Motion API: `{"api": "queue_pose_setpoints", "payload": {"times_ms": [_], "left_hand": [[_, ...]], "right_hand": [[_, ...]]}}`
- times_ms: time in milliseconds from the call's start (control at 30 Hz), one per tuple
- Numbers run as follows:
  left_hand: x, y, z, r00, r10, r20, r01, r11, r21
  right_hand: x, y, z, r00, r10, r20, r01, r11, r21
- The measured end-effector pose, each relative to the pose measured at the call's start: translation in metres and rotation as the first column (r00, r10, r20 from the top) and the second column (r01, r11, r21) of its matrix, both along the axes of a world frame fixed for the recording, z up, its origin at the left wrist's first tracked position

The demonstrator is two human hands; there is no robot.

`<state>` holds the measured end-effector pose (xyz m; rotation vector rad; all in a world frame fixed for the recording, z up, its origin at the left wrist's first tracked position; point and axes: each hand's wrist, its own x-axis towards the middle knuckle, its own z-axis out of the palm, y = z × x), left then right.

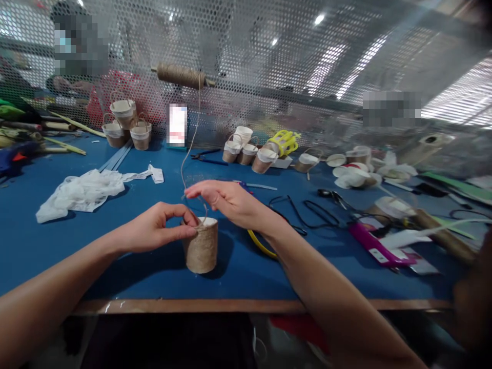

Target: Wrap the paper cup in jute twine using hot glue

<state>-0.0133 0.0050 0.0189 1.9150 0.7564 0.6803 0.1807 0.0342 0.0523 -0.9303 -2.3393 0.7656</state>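
A small burlap-covered pot (201, 252) with a white inside stands upright near the table's front edge. At its rim, thumb and fingers of my left hand (165, 225) are pinched on the end of a thin brown twine (195, 134). Above the pot, my right hand (226, 200) has its fingertips together on the same twine, which bends from there down to the rim. From the right fingertips the twine runs slackly up to a spool (180, 75) mounted on the mesh panel.
White lace fabric (90, 192) lies at left. Finished little baskets (123, 114) stand behind it, more baskets (265, 158) at back centre. Pliers (211, 157), a phone (177, 125), black cords (323, 212) and a magenta tool (378, 246) are about. Behind the mesh is another person (75, 82).
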Motion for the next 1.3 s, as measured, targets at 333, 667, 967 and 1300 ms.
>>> {"api": "queue_pose_setpoints", "payload": {"times_ms": [333, 667, 967, 1300], "left_hand": [[-0.004, 0.003, 0.0, 1.0, 0.012, 0.018, -0.01, 0.995, -0.101], [0.0, 0.005, -0.003, 1.0, 0.029, 0.0, -0.029, 0.991, -0.133], [-0.001, 0.002, -0.002, 0.999, 0.008, 0.037, -0.001, 0.984, -0.177], [-0.001, 0.002, -0.002, 0.997, 0.001, 0.08, 0.017, 0.976, -0.218]], "right_hand": [[0.017, -0.023, 0.007, 0.98, -0.123, 0.16, 0.094, 0.98, 0.175], [0.026, -0.04, -0.008, 0.976, -0.199, 0.09, 0.19, 0.977, 0.099], [0.028, -0.039, -0.017, 0.977, -0.191, 0.094, 0.19, 0.982, 0.022], [0.027, -0.042, -0.016, 0.981, -0.176, 0.081, 0.177, 0.984, -0.01]]}}
